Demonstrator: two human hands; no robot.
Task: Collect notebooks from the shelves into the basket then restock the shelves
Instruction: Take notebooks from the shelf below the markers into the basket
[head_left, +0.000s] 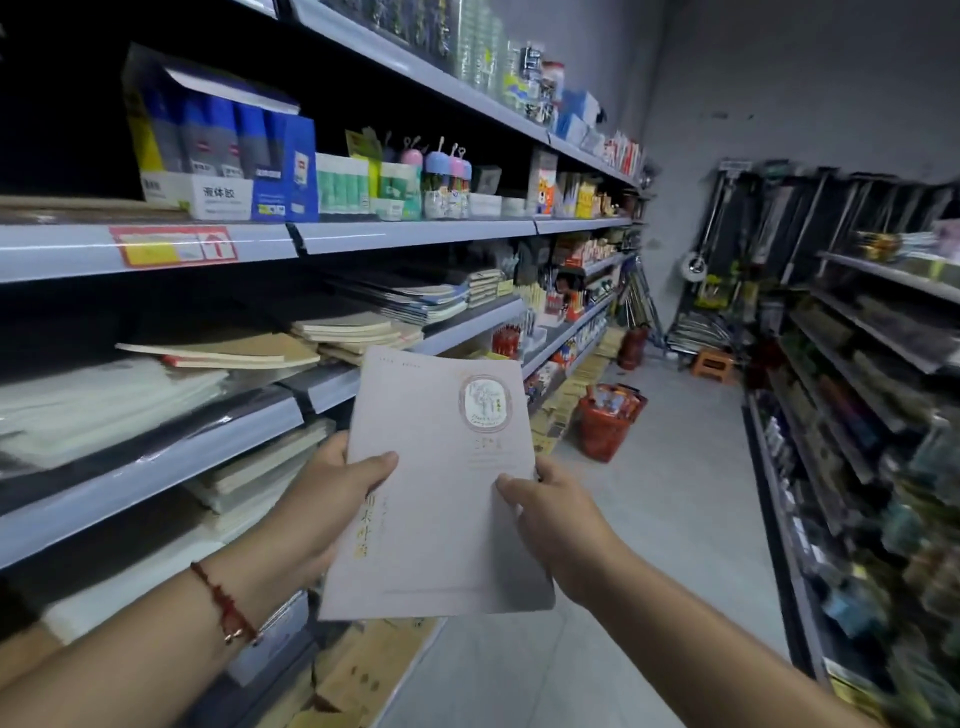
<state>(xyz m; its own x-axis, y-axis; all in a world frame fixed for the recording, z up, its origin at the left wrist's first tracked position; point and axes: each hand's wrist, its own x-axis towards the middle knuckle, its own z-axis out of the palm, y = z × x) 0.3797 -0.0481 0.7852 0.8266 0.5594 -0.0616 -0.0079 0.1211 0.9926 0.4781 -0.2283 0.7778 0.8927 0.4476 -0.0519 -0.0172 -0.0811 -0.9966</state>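
- Both hands grip one pale notebook (441, 488) between them: left hand (332, 499) pinches its left edge, right hand (550, 512) its right edge.
- Red basket (605, 421) stands well apart, on the floor down the aisle.

A narrow shop aisle is running ahead over a pale grey floor (670, 519) toward a plain grey back wall (779, 93). Stocked metal racks are lining the right side (857, 332), blurred. A small orange stool (712, 364) is standing near the far end beside hanging tools. Light is falling dimly throughout.
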